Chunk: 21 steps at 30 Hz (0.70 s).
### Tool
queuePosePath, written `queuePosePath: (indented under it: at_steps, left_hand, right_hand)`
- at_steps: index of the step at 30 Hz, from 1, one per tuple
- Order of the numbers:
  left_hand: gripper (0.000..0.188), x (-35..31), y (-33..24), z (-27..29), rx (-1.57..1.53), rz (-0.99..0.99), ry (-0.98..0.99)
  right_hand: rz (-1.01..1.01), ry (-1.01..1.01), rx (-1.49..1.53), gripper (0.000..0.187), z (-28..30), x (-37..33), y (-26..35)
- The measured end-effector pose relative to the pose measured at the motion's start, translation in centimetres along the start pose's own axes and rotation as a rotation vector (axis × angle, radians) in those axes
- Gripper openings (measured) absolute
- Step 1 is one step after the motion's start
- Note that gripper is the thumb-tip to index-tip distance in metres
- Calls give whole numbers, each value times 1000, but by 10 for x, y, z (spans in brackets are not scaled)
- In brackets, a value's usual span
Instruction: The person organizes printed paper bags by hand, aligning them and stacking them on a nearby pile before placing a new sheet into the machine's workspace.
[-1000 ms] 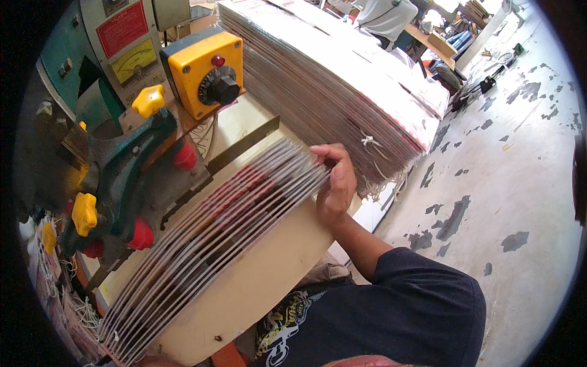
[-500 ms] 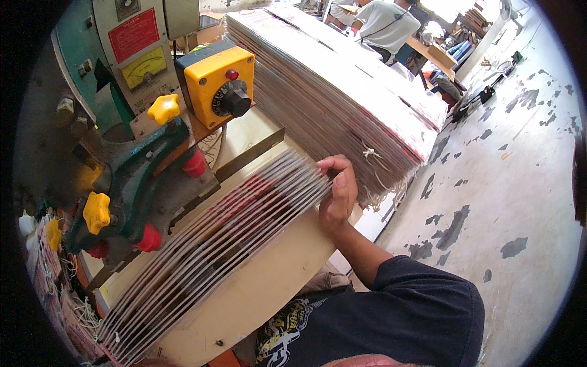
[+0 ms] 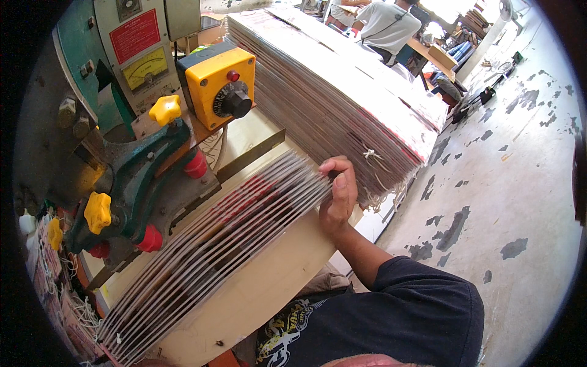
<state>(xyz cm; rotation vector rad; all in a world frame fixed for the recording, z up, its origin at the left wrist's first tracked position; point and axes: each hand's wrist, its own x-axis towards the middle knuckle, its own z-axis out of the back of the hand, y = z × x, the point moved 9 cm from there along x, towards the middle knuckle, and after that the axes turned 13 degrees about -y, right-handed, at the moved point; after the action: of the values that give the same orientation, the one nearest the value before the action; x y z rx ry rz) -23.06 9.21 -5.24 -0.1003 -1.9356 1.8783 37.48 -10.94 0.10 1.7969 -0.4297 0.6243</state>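
My right hand (image 3: 340,191) is at the right end of a fanned stack of flat printed sheets (image 3: 220,244). Its fingers curl in against the sheets' ends, with the thumb bent beside them. The sheets stand on edge in a slanted row, grey at the edges with red and dark print between. Under them is a cream-coloured worktable (image 3: 263,287). My left hand is outside the picture. Just beyond the stack stands a green machine clamp (image 3: 153,156) with yellow star knobs (image 3: 165,110) and red feet (image 3: 148,238).
A yellow control box (image 3: 217,88) with a black dial stands beside a metal guide strip (image 3: 251,156). Behind it rises a tall pile of flat sheets (image 3: 348,116) with white cords. More corded pieces (image 3: 76,312) lie at lower left. A person (image 3: 391,27) sits far back; the floor (image 3: 489,202) is patchy.
My right hand and the fanned sheets stay almost in place. The bolted machine part at the far left looked smeared before and is sharper now.
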Motion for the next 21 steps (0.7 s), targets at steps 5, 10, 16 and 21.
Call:
queuePosePath:
  at_steps: [5, 10, 16, 21]
  left_hand:
    - [84, 3, 13, -4, 28, 175, 156]
    - [113, -1, 14, -7, 28, 243, 153]
    - [107, 18, 37, -13, -237, 149, -8]
    - [104, 27, 31, -23, -446, 35, 228]
  right_hand:
    - [16, 6, -21, 36, 4, -2, -6]
    - [2, 16, -1, 35, 0, 0, -8]
    - [4, 16, 6, 34, 4, -1, -10]
    - [36, 24, -15, 34, 1, 0, -7]
